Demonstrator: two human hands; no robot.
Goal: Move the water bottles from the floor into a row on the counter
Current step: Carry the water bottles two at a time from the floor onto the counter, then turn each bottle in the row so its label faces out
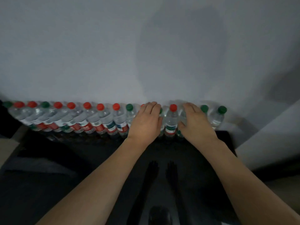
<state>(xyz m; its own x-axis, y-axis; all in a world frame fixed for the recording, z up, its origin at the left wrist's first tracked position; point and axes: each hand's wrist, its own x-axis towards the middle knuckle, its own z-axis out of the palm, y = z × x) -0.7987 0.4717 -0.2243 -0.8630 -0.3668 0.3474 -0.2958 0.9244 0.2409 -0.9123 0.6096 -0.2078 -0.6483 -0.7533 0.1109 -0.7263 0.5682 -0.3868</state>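
The clear plastic water bottles (103, 118) are seen to be glossy, with soft highlights caught on their ribbed, see-through walls. Their screw caps, red (173, 107) and green (222, 109), are shown in smooth opaque plastic with a slight sheen. Thin printed wrap labels (100, 127), red, green and white, are carried round the bodies and look slick, like film or coated paper. The black worktop (224, 137) is rendered dark and polished, faint reflections of the bottle bases being picked up on it. The pale grey wall (97, 54) behind is seen as matt and even, like painted plaster
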